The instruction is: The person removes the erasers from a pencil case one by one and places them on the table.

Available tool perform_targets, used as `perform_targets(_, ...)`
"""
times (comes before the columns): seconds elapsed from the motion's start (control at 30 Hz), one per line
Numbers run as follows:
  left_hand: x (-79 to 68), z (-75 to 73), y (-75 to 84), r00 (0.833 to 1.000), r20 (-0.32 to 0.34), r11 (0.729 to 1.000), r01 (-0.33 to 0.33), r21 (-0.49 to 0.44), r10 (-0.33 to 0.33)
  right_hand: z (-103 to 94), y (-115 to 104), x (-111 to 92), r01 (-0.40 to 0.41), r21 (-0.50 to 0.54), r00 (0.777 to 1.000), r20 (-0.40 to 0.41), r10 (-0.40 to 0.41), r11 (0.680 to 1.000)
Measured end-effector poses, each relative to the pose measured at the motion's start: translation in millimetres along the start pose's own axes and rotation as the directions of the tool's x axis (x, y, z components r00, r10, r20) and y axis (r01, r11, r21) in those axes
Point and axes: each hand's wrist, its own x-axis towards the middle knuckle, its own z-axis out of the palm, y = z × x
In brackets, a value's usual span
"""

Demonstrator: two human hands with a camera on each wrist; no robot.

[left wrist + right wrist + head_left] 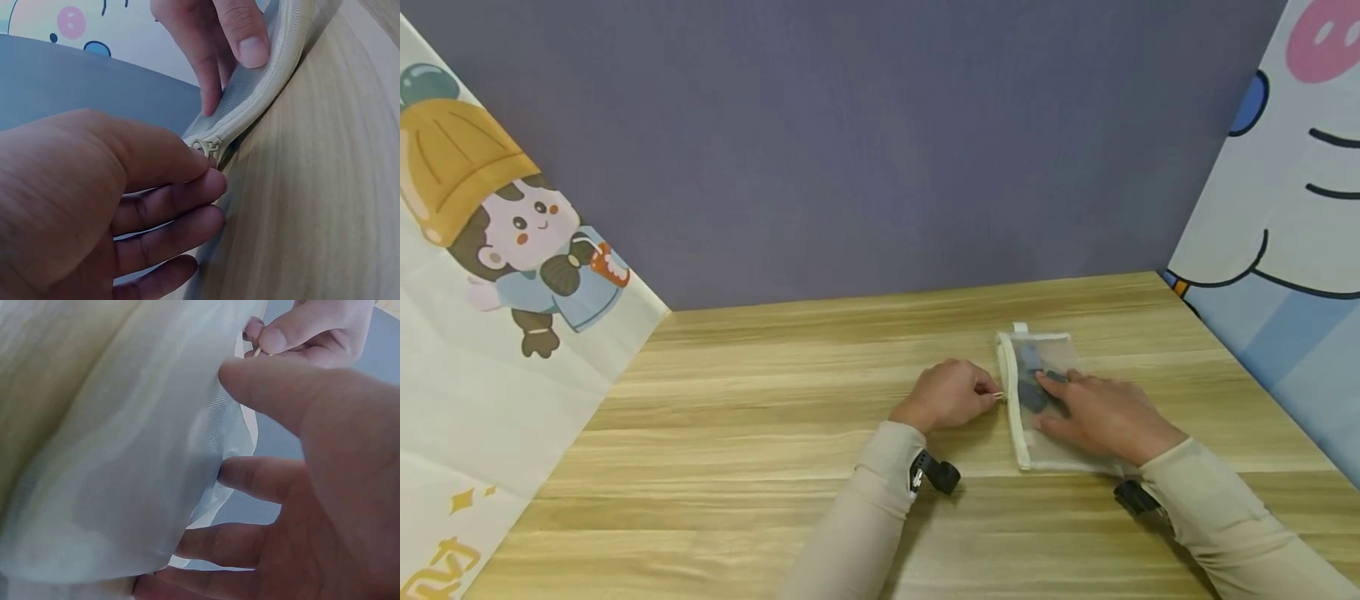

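Observation:
A see-through mesh zip pouch (1051, 452) with cream edging lies on the table, its zipper (1015, 425) along the left side. Dark, flat items (1032, 397) show through the mesh; what they are is blurred. My left hand (946, 395) pinches the zipper pull (206, 149) between thumb and forefinger, at the pouch's left edge. Spread over the pouch, my right hand (1108, 415) presses its fingertips on the mesh. In the right wrist view, the pouch's pale mesh (125, 462) fills the left half, beside the right fingers (256, 478).
The wood-grain table (737, 467) extends to a grey-purple back panel (865, 150). Cartoon-printed sheets stand at both sides: a child in a yellow hat (467, 167) on the left, a pink-nosed figure (1322, 42) on the right. A black strap (936, 471) hangs by the left wrist.

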Motion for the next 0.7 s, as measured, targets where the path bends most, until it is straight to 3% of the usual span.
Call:
perform_targets(0.4,1.6,1.3,-5.0,0.996,0.016,0.996,-0.089,0.014,0.088,-0.4,-1.2,0.0,-0.026,0.004,0.999,0.022,0.026,1.0)
perform_targets(0.7,0.6,1.1,-6.1,0.985,0.033,0.982,-0.171,0.075,0.169,1.1,-2.6,0.2,-0.027,-0.003,1.0,0.011,0.027,1.0)
